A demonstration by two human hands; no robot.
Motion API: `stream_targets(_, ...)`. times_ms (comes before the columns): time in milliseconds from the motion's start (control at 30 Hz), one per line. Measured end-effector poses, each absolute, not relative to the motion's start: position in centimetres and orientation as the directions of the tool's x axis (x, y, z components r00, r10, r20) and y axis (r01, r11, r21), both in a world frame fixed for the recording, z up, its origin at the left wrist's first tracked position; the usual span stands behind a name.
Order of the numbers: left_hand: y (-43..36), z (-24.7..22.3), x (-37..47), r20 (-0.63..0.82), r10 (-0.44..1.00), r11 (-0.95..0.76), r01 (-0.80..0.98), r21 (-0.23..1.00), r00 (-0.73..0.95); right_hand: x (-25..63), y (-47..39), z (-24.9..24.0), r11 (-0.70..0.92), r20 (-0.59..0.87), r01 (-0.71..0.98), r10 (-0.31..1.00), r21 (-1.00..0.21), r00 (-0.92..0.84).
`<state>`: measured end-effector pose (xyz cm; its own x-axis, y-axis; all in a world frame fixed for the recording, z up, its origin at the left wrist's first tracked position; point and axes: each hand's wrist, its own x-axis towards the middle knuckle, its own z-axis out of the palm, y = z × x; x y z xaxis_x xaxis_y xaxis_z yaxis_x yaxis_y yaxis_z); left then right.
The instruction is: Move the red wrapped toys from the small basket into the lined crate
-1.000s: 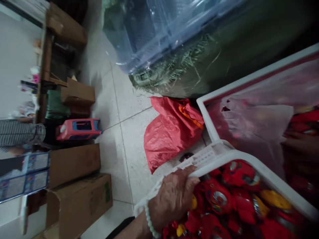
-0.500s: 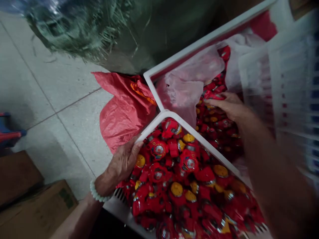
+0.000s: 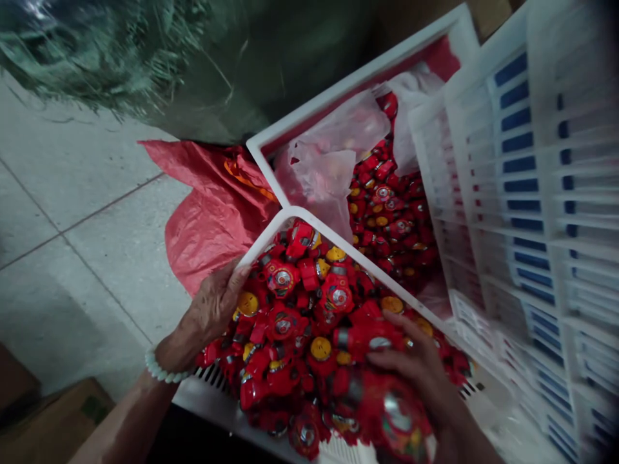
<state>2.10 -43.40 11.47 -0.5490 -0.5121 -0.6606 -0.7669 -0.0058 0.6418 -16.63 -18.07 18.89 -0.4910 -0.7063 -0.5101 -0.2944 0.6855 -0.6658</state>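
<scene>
The left hand (image 3: 213,309) has its fingers (image 3: 236,278) curled over the rim of the near white basket (image 3: 271,235), gripping its edge, with a pale bead bracelet (image 3: 162,372) at the wrist; the right hand (image 3: 416,374) lies palm down on the heap of red toy watches (image 3: 300,316) that fills this basket, its fingers (image 3: 387,322) spread loosely over them, though blur makes it unclear whether they actually pinch one; just behind, touching corner to side, a second white basket (image 3: 353,80) holds more red toy watches (image 3: 391,212) under a crumpled clear plastic bag (image 3: 324,161); a stack of white slatted crates (image 3: 541,193) rises at the right, leaning over that basket; to the left a red plastic bag (image 3: 207,212) lies on the tiled floor (image 3: 72,245), with a dark green bundle (image 3: 193,58) beyond it and a cardboard box (image 3: 53,425) near the left forearm.
</scene>
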Motion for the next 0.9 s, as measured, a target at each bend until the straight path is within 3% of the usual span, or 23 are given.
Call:
stream_targets(133,-43.4,11.5,2.1,-0.667,-0.517,-0.011,-0.775,0.632,-0.536,-16.3,-17.4,20.9,0.681,-0.545,-0.232,-0.709,-0.695,-0.448)
stream_targets(233,-43.4,11.3,2.2,-0.673,-0.519,-0.005,-0.785,0.619,-0.527,-19.5,-18.5,22.1,0.758,-0.568,-0.132,-0.581,-0.639,-0.584)
stream_targets(300,-43.3,11.2,2.4,-0.692,-0.504,-0.037,-0.788,0.615,-0.516,-23.3,-20.3,19.5,0.754,-0.519,-0.068,-0.511,-0.653,-0.685)
stream_targets(367,-43.2,10.9,2.7,-0.709,-0.497,-0.069,-0.791,0.608,-0.501,-27.8,-22.9,14.1,0.723,-0.48,-0.122,-0.564,-0.68,-0.672)
stream_targets(433,-43.0,10.6,3.0,-0.721,-0.491,-0.083,-0.798,0.597,-0.489,-32.1,-25.8,7.7,0.769,-0.417,-0.348,-0.6,-0.535,-0.683)
stream_targets(500,-42.9,10.5,3.2,-0.727,-0.484,-0.09,-0.799,0.595,-0.487,-35.4,-28.4,1.9,0.758,-0.439,-0.616,-0.638,-0.215,-0.632)
stream_targets(567,-42.9,10.6,3.2,-0.722,-0.486,-0.1,-0.79,0.605,-0.492,-37.4,-30.1,-2.2,0.742,-0.523,-0.668,-0.552,0.046,-0.649)
stream_targets(600,-42.9,10.6,3.2,-0.721,-0.488,-0.1,-0.789,0.606,-0.492,-37.9,-30.6,-3.6,0.744,-0.549,-0.66,-0.509,0.108,-0.663)
stream_targets(700,-43.0,10.8,3.1,-0.726,-0.492,-0.077,-0.807,0.585,-0.479,-38.7,-31.0,-6.2,0.768,-0.553,-0.633,-0.486,0.098,-0.676)
stream_targets(900,-42.8,10.6,3.6,-0.694,-0.533,-0.04,-0.805,0.592,-0.484,-38.9,-31.0,-8.2,0.784,-0.427,-0.613,-0.523,0.098,-0.737)
